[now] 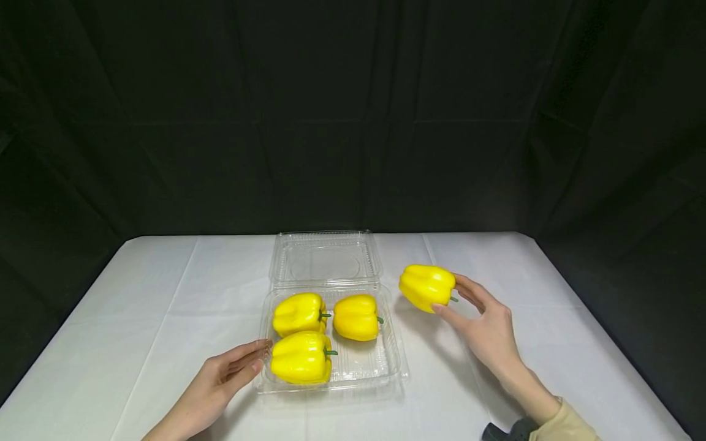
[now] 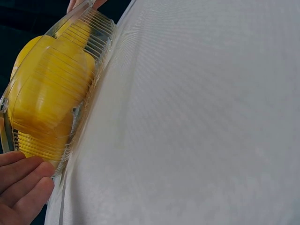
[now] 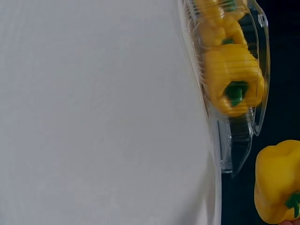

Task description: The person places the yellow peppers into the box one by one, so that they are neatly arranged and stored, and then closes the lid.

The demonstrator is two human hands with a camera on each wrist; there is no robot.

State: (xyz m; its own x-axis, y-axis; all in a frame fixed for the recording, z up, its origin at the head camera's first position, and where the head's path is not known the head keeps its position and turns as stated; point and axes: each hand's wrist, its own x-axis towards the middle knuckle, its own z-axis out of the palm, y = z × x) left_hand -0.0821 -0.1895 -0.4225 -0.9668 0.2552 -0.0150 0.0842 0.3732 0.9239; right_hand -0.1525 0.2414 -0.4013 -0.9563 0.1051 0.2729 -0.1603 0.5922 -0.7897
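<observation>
My right hand grips a yellow bell pepper by its stem end, with fingers and thumb on opposite sides. That pepper is held above the table, right of a clear plastic clamshell container; it also shows in the right wrist view. The container's base holds three more yellow peppers: one at back left, one at back right and one at front left. Against the container's left side rests my left hand, its fingers nearly straight.
The clamshell's lid lies folded back behind the base. A white cloth covers the table. Black curtains surround it at the back and sides. A dark object sits by the right sleeve.
</observation>
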